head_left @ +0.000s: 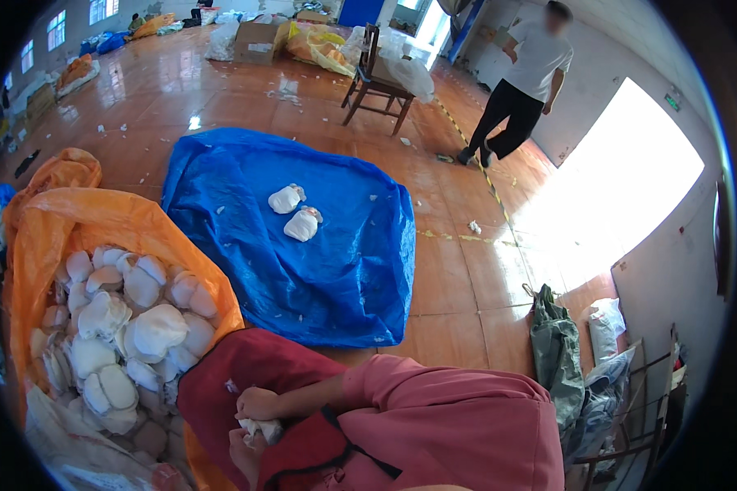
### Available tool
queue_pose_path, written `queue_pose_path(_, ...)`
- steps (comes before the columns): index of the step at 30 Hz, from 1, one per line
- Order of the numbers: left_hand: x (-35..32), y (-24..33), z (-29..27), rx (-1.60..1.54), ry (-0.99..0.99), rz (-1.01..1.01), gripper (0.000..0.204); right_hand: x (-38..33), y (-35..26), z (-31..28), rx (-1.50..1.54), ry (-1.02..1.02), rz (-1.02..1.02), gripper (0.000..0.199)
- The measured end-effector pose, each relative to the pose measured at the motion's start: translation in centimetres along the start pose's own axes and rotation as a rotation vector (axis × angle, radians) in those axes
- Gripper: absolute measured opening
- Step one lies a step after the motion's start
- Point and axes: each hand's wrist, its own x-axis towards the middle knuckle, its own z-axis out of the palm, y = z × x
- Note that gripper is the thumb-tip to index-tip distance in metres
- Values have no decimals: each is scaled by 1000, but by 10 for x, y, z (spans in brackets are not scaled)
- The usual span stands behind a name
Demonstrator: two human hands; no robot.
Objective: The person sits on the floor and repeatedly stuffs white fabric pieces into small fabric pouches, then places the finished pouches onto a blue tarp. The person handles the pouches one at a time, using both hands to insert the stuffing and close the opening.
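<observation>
Low in front of me, my right hand (258, 403) curls its fingers over a small white soft piece (262, 430). My left hand (244, 450) closes on the same piece from below, so the two hands nearly meet over my dark red lap (254, 364). Most of the piece is hidden, and its exact kind cannot be made out. To my left, an open orange sack (123, 209) is heaped with white cup-shaped pads (157, 331), several nested in stacks. Ahead, two white bundles of pads (303, 224) lie on a blue tarp-like sack (344, 270) spread on the floor.
A person (524, 78) in a white top walks at the far right beside a bright doorway (630, 172). Beyond the blue sheet stand a wooden chair (381, 86) and a cardboard box (258, 41). Green and white bags (557, 335) lean near the right wall.
</observation>
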Motion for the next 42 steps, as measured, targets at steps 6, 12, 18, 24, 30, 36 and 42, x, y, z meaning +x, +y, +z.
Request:
queue_pose_path(6,-11,105,-26,-374,9,-93,32,25,28,30,-463,-70,-427,35)
queue_pose_path(12,0,79,-16,-192,-43,217,30,33,41,25,-161,-114,-129,43)
queue_pose_path(18,15,133,-62,-1021,-58,-273,24,0,5,-30,676,-177,-90,31)
queue_pose_path(24,19,92,-60,-1300,28,-181,17,-10,2,-48,885,-363,-174,39)
queue_pose_path(30,24,86,-58,-1561,-43,-183,19,-19,-21,-69,965,-416,-38,38)
queue_pose_path(36,16,74,-52,-1593,-12,-223,19,-9,-16,-63,729,-449,-32,38)
queue_pose_path(42,10,79,-42,-1479,81,-271,18,-15,-35,-60,229,-257,-193,41)
